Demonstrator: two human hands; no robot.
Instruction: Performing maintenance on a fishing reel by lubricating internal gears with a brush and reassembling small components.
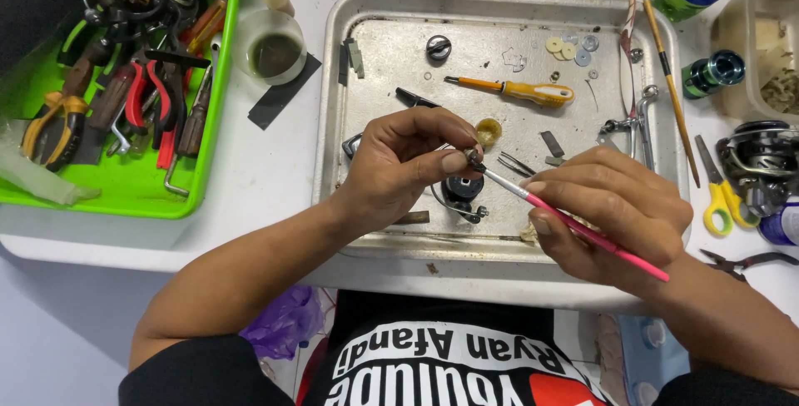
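My left hand [399, 169] pinches a small dark metal part [473, 157] between thumb and fingers above a metal tray [333, 106]. In my right hand [612, 210] is a thin pink-handled brush [583, 227], and its tip touches that small part. Under the hands on the tray lie a black round part [463, 188], a bent wire piece and tweezers [518, 165]. A yellowish gear [488, 131] sits just beyond my left fingers.
An orange-handled screwdriver [520, 90], washers [570, 48] and a black knob [439, 47] lie on the tray. A green bin [133, 190] of pliers and tools stands left. A cup of dark liquid [270, 48], yellow scissors [724, 198] and a fishing reel [761, 160] are nearby.
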